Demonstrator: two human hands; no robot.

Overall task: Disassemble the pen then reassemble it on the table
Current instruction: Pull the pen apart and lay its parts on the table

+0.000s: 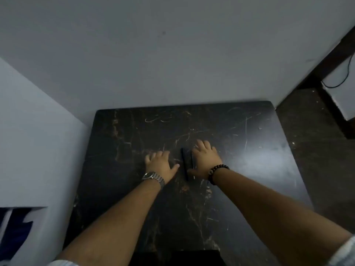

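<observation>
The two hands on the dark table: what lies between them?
In the head view, a dark pen lies on the table between the left hand and the right hand, close against the right hand. Otherwise the stretch is bare.

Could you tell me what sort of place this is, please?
Probably a plain indoor room, home or office: a scratched dark marble-look table pushed against a bare grey wall, with a dark floor at right.

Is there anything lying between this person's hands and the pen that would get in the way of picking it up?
Nothing visible does. The pen lies on the dark table between both flat hands, right beside the right hand, with only bare tabletop between it and the left hand.
</observation>
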